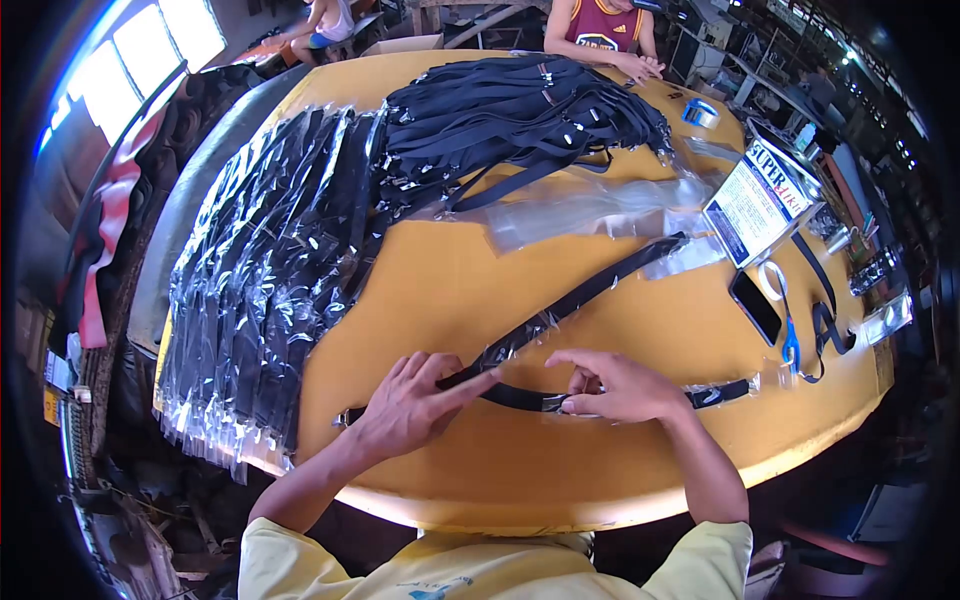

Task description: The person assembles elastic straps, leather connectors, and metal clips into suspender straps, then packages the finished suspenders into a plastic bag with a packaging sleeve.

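Observation:
My left hand point(415, 405) bends over a black strap point(520, 398), which shows between thumb and fingers. The strap's metal-tipped end point(345, 417) sticks out left of that hand. On the right, my right hand point(622, 388) pinches the strap and its clear plastic with the thumb, index finger raised. Beyond the right hand a strap end point(725, 392) lies on the yellow table point(450, 290). Another strap length in clear plastic point(590, 288) runs diagonally from my left hand toward the back right. Whether these lengths are one piece is hidden by my hands.
Plastic-wrapped straps point(265, 280) line the left side; a heap of loose dark straps point(510, 105) lies behind. Clear sleeves point(600, 212), a printed box point(762, 200), a phone point(755, 308), blue-handled scissors point(790, 345) and a tape roll point(700, 113) are to the right. A person point(605, 35) is opposite.

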{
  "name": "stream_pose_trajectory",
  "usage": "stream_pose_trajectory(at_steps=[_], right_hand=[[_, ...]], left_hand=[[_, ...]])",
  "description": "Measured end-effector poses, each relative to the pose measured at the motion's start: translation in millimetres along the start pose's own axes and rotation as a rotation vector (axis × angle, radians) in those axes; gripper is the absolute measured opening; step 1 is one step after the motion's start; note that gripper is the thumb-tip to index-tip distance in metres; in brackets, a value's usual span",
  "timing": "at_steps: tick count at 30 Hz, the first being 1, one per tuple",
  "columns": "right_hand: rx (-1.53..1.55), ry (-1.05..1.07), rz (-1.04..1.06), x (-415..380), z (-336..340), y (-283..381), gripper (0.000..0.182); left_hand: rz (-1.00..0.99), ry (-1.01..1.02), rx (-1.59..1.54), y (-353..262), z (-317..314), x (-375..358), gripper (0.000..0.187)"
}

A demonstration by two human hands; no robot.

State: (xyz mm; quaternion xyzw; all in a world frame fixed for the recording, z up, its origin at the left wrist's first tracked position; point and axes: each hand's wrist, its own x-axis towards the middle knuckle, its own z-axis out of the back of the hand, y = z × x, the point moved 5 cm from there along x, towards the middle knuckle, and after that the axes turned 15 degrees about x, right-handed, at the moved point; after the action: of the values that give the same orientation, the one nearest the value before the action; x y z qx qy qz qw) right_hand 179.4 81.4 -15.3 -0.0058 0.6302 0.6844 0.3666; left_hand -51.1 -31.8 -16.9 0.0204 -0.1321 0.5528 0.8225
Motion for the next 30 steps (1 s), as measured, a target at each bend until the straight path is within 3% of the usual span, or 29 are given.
stream_pose_trajectory(at_steps=[3,8,12,23,30], right_hand=[[-0.057,0.028,-0.022,2,-2,-5,0.06],[0.079,-0.03,0.197,10,-4,-19,0.057],[0.177,-0.062,0.131,13,-12,-13,0.056],[0.064,-0.194,0.182,21,-28,-1,0.054],[0.034,-0.144,0.096,21,-29,-3,0.056]], left_hand=[[-0.104,0.045,0.108,-5,-12,-2,0.069],[-0.081,0.076,0.129,-9,-16,-2,0.071],[-0.052,0.04,0.096,-13,-18,-1,0.067],[0.047,-0.062,-0.038,-14,-17,1,0.054],[0.08,-0.063,-0.106,-15,-19,-1,0.05]])
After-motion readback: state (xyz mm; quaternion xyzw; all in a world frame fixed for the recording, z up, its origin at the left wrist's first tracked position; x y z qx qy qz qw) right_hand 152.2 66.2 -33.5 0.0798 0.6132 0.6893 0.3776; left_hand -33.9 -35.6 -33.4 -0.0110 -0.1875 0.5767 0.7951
